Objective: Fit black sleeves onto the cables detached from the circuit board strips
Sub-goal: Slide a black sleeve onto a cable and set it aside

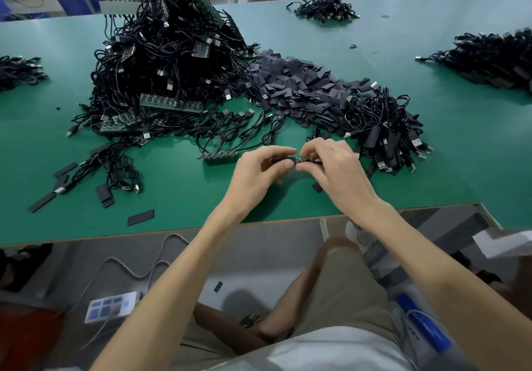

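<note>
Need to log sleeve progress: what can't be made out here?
Head view: cable end pinched between left hand and right hand; fingers hide whether a sleeve is on.
Head view: cable pile at the right edge, cut off by frame.
Head view: circuit board strip, components too small.

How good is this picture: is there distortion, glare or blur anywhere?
Head view: the wide lens bows the near edge of the green table. Pale glare lies on its far left. Light is even, with only soft shadows under the left hand and right hand. The tall heap of black cables merges into one dark mass. The small dark part both hands pinch is too small to read.
</note>
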The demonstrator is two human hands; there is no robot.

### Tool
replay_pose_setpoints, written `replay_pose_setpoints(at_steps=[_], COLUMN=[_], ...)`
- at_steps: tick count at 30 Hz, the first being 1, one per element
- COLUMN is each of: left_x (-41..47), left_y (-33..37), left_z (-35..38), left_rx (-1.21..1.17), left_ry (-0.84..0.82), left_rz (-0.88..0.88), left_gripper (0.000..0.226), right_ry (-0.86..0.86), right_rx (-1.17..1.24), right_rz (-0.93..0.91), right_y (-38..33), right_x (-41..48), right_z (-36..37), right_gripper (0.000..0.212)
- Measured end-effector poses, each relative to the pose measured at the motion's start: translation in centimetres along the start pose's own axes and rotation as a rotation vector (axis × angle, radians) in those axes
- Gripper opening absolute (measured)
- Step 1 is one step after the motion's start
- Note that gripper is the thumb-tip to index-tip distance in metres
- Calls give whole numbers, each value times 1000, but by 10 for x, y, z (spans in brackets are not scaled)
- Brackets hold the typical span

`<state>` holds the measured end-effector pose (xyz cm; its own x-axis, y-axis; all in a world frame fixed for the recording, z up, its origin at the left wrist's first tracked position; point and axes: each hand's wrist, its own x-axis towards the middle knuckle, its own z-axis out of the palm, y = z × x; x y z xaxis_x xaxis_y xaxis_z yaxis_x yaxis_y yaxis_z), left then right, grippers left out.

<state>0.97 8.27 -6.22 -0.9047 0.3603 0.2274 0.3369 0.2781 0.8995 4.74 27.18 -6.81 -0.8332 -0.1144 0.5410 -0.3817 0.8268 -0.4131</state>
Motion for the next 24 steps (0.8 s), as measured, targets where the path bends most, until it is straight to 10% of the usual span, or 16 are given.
replay_pose_setpoints(at_steps=[24], left_x=[-1], left_y=[-3], left_z=[8], left_rx=[223], left_ry=[80], left_rz=[166], left_gripper=[18], right_ry=[-110], right_rx=[348], right_rz=[156], right_y=[9], right_x=[8], right_z=[-7], right_gripper=[5])
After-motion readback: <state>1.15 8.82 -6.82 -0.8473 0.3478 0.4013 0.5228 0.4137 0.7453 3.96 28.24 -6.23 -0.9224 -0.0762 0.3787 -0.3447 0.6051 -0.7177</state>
